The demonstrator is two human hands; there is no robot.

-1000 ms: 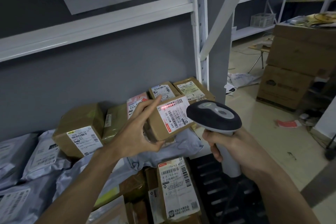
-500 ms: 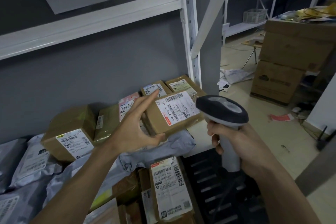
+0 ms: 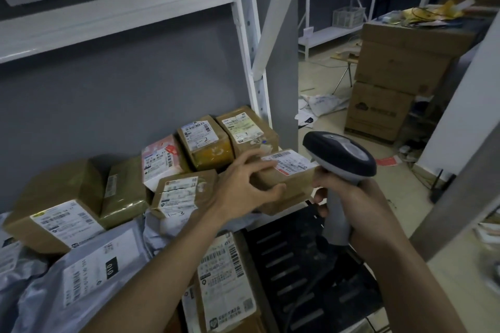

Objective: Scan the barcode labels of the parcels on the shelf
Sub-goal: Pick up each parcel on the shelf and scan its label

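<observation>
since a second ago the small brown cardboard parcel with a white barcode label [image 3: 284,180] has come down from its raised, tilted pose and now lies flat at the right end of the shelf, with no red scan light on its label.

at far left, grey plastic mailer bags [image 3: 89,273] lie in a heap along the shelf front. behind them sits a large brown cardboard box with a white label [image 3: 54,213]. further right, a row of smaller taped brown boxes [image 3: 205,143] stands against the grey wall.

the left hand [image 3: 243,186] grips the small parcel, fingers curled over its top edge, thumb pressed along its near side. the parcel's right end reaches the shelf edge, beside the white metal shelf upright [image 3: 251,35].

just right of the parcel, the right hand [image 3: 349,200] is wrapped around the pale handle of a dark grey handheld barcode scanner [image 3: 339,155], whose head sits just above the label's right corner.

right of the upright, open tiled floor [image 3: 338,121] leads to stacked large brown cartons [image 3: 389,89].
</observation>
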